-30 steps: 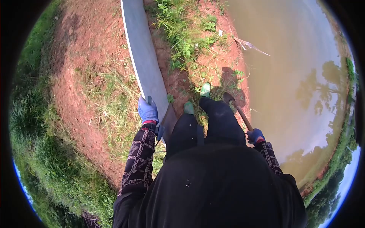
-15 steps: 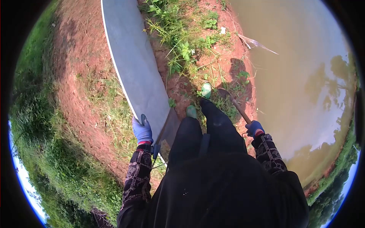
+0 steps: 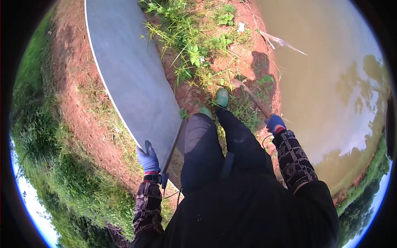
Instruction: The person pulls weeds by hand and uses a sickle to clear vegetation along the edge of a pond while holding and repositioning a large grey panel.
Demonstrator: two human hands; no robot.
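Observation:
My left hand (image 3: 148,158), in a blue glove, is closed on the white edge of a long grey sheet (image 3: 132,70) that stretches up and away along the ground. Its thumb lies on top of the sheet near the lower end. In my right hand (image 3: 274,123), also gloved in blue, is the wooden handle of a tool (image 3: 258,103). The tool's flat metal head points up and left, close to the green shoe (image 3: 222,97) on my foot, over grass and red soil.
Brown water (image 3: 318,91) lies to the right of the soil bank. Green weeds (image 3: 192,53) grow between the sheet and the water. Red soil (image 3: 78,107) and thick bushes (image 3: 66,173) lie on the left. A dry stalk (image 3: 285,43) reaches over the water.
My left hand and the near end of the sheet have moved left and slightly down. The tool's head has swung up and left, nearer the shoe.

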